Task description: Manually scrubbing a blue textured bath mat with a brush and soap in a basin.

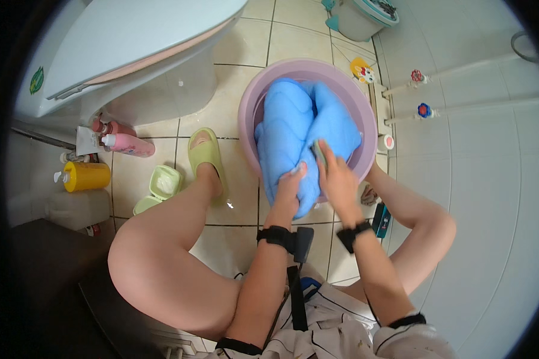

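A large blue quilted cloth [287, 121] lies bunched in a round pink-purple plastic basin [250, 107] on the floor, its near end hanging over the rim. My left hand [291, 184] grips a fold of it at the near side; a bit of white, perhaps foam, shows by the thumb. Just to the right, my right hand [337, 177] holds a small brush [318, 151] against the cloth. The hand is slightly blurred, and the brush is mostly covered by the fingers.
A toilet [161, 89] stands at the upper left. Left on the tiles are a pink bottle [132, 145], a yellow pump bottle [89, 176] and an open green soap box [165, 181]. A grey-and-teal bucket [357, 22] stands top right, near wall pipes with a red valve [417, 75] and a blue valve [424, 110].
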{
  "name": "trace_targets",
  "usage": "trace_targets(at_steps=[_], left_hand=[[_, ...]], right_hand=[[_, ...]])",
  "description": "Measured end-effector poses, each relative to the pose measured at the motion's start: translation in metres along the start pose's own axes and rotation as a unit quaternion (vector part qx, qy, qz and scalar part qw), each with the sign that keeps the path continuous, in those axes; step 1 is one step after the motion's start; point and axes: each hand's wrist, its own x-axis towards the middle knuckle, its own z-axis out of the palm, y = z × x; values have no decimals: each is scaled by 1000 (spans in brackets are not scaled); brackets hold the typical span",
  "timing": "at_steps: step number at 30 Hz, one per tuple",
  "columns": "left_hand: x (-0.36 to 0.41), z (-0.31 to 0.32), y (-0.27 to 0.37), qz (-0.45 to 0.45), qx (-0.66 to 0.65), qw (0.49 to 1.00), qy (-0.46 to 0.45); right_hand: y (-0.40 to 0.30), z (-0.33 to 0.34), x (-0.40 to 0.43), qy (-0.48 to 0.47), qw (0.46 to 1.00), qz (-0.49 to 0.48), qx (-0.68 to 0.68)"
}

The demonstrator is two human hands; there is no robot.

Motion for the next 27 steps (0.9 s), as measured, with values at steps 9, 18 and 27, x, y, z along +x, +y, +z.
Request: trace_targets(at_steps=[9,18,27], left_hand=[[-5,-12,6,45,50,995,70],[-7,-30,10,36,38,996,73],[6,-12,1,29,-2,999,30]], right_hand=[[-15,3,-65,-8,998,-25,62],[-17,29,-31,25,997,-15,66],[-3,31,36,-8,1000,19,13]])
